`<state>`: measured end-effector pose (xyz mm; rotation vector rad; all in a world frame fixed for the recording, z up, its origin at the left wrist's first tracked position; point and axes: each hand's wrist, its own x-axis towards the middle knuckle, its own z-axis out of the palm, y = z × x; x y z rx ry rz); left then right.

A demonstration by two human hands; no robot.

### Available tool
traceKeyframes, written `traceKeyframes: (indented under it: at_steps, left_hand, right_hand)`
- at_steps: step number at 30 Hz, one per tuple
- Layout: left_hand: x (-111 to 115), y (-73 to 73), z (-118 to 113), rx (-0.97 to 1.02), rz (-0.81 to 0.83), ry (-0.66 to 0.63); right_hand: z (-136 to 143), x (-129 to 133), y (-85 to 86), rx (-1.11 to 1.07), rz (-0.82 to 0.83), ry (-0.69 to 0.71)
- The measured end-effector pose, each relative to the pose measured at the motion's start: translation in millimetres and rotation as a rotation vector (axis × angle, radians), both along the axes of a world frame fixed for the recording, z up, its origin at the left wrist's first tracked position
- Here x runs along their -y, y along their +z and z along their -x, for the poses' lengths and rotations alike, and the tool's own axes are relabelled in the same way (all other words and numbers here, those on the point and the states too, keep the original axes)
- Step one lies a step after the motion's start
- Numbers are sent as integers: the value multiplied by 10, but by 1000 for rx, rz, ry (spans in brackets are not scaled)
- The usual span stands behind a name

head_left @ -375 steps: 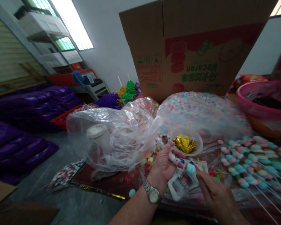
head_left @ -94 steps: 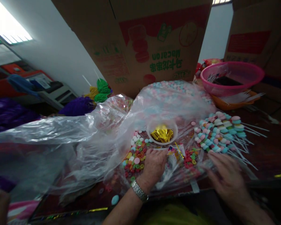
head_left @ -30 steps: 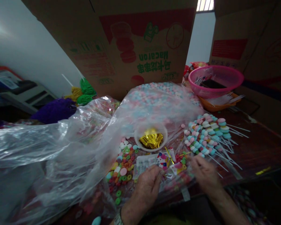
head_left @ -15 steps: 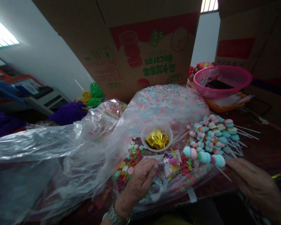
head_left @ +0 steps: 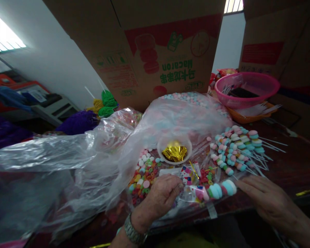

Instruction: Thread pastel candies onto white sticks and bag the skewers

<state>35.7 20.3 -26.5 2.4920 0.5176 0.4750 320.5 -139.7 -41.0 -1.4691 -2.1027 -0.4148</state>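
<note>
The left hand point(head_left: 161, 196) pinches a small printed bag point(head_left: 193, 194) while the right hand point(head_left: 263, 199) feeds a candy skewer point(head_left: 218, 189) halfway in, many bare skewers point(head_left: 237, 146) waiting at two o'clock on the worktop point(head_left: 294, 165).

A clear cup point(head_left: 174, 150) of gold twist ties served as landmark. Behind it lay a large plastic bag point(head_left: 188, 113) of pastel candies, backed by an upturned cardboard box point(head_left: 155, 48). To its right lay a pile of finished candy skewers point(head_left: 237, 148); farther right and back stood a pink basket point(head_left: 248, 90). Left of it lay loose ring candies point(head_left: 142, 175) and crumpled plastic sheeting point(head_left: 67, 162).
</note>
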Motion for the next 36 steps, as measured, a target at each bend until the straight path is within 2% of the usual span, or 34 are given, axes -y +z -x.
traceKeyframes:
  at_steps: [4, 11, 17, 21, 24, 27, 29, 32, 36]
  left_hand:
    - [-7, 3, -12, 19, 15, 22]
    - [-6, 50, -73, 6, 24, -12]
    - [-36, 106, -150, -241, -8, -20]
    - [-9, 213, -176, -297, 51, -125]
    - [13, 259, -215, -399, -6, -162]
    - [-12, 259, -257, -494, -81, -170]
    - [-50, 259, -279, -483, -71, -236]
    - [-101, 283, -310, -393, 28, -347]
    - [-111, 286, -356, -301, 88, -349]
  right_hand:
    - [-6, -17, 25, -18, 40, -11]
    - [-16, 14, -60, -5, 94, -9]
    - [-9, 14, -14, 25, 151, -20]
    - [9, -14, 51, 33, 174, -4]
    - [8, -33, 123, 90, 120, -26]
    - [-10, -43, 227, 189, 35, 16]
    - [-9, -50, 287, 201, 1, 65]
    - [31, -66, 313, 172, -13, 96]
    - [147, -113, 225, 195, 77, 118]
